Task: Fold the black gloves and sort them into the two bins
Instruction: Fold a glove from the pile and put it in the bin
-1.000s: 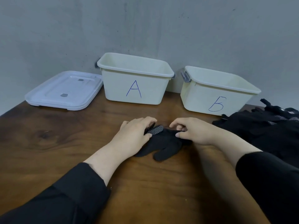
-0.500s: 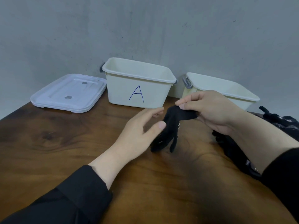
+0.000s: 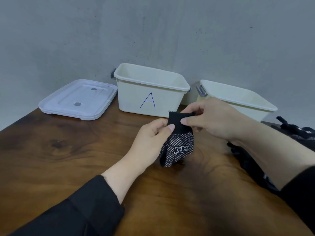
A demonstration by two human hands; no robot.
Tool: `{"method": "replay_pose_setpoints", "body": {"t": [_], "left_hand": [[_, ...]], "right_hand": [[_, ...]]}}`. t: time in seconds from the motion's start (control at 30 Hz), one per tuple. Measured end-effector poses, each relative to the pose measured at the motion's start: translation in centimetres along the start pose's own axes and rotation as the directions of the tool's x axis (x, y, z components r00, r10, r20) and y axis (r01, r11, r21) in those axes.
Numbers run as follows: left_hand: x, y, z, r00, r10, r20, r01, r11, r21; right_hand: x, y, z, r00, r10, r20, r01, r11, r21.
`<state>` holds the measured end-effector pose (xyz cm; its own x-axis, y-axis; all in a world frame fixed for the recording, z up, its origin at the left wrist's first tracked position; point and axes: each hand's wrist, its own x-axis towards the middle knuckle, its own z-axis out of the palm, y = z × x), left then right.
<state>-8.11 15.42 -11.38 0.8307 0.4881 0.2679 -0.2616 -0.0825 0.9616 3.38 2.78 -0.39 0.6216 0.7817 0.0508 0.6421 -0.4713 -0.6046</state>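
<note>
Both hands pinch the cuff of a black knit glove with white grip dots (image 3: 179, 147), left hand (image 3: 151, 140), right hand (image 3: 214, 120); it hangs cuff-up, long axis roughly vertical, fingers apparently touching the dark wooden table (image 3: 68, 159) before the cream plastic bin marked A (image 3: 150, 92).

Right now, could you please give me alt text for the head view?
Both hands, left hand and right hand, pinch a dotted black glove above a wooden table, before bin A and a second bin.
</note>
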Motion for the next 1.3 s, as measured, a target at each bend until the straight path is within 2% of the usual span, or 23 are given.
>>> {"method": "replay_pose_setpoints", "body": {"t": [0.07,0.13,0.23,0.33,0.4,0.47,0.53,0.63,0.67,0.7,0.77,0.83,0.93,1.0,1.13,1.2,1.3], "left_hand": [[0.1,0.0,-0.1,1.000,-0.020,0.008,0.020,0.998,-0.066],[0.3,-0.2,-0.4,1.000,-0.015,-0.011,0.014,0.998,-0.055],[0.7,-0.8,-1.1,0.997,-0.008,-0.073,0.016,0.995,0.098],[1.2,-1.6,-1.7,0.986,0.009,-0.164,0.034,0.966,0.258],[1.4,-1.8,-1.8,0.973,0.029,-0.229,0.042,0.954,0.298],[1.5,-1.6,-1.9,0.961,0.046,-0.271,0.041,0.951,0.305],[1.5,-1.3,-1.8,0.964,0.062,-0.259,0.035,0.935,0.352],[1.3,-1.0,-1.5,0.975,0.056,-0.216,0.044,0.901,0.431],[1.1,-1.0,-1.5,0.977,0.058,-0.203,0.044,0.884,0.465],[0.9,-1.0,-1.5,0.982,0.062,-0.181,0.038,0.866,0.499],[0.5,-0.9,-1.5,0.995,0.056,-0.082,-0.003,0.840,0.543],[-0.2,-1.1,-1.4,0.995,0.013,0.097,-0.068,0.801,0.595],[-1.0,-1.3,-1.4,0.947,-0.113,0.302,-0.144,0.688,0.711],[-1.0,-1.3,-1.6,0.938,-0.137,0.319,-0.171,0.619,0.767],[-0.8,-1.8,-0.6,0.970,-0.033,0.243,-0.183,0.559,0.808],[-1.0,-2.1,1.1,0.979,0.028,0.204,-0.185,0.556,0.811],[-1.7,-2.1,4.7,0.978,0.115,0.176,-0.210,0.601,0.771]], "right_hand": [[0.6,-0.2,-0.5,0.996,-0.013,-0.091,0.007,0.997,-0.073],[1.5,-0.3,-1.3,0.976,-0.009,-0.219,-0.012,0.995,-0.098],[2.5,-0.5,-2.8,0.926,-0.024,-0.377,0.003,0.998,-0.057],[2.7,-0.4,-3.8,0.850,-0.104,-0.516,0.127,0.992,0.009],[1.6,0.3,-3.3,0.804,-0.164,-0.572,0.180,0.983,-0.029],[-0.5,1.7,-1.2,0.795,-0.261,-0.547,0.206,0.965,-0.160],[-3.3,4.3,1.9,0.863,-0.330,-0.383,0.226,0.930,-0.291],[-7.1,8.5,6.5,0.972,-0.236,-0.001,0.218,0.898,-0.382],[-8.0,9.4,7.6,0.979,-0.193,0.061,0.202,0.902,-0.381],[-8.4,10.0,8.4,0.982,-0.178,0.064,0.189,0.912,-0.363],[-8.8,10.4,9.1,0.983,-0.184,-0.019,0.169,0.938,-0.302],[-8.6,10.5,9.4,0.980,-0.183,-0.079,0.158,0.954,-0.253],[-8.1,10.3,10.3,0.979,-0.183,-0.091,0.158,0.961,-0.229],[-7.9,10.0,10.9,0.974,-0.194,-0.118,0.170,0.968,-0.186],[-8.1,10.2,10.1,0.963,-0.084,-0.254,0.092,0.996,0.017],[-8.4,10.8,9.2,0.936,-0.023,-0.351,0.047,0.997,0.059],[-9.0,12.0,7.8,0.861,0.069,-0.503,0.007,0.989,0.148]]}}
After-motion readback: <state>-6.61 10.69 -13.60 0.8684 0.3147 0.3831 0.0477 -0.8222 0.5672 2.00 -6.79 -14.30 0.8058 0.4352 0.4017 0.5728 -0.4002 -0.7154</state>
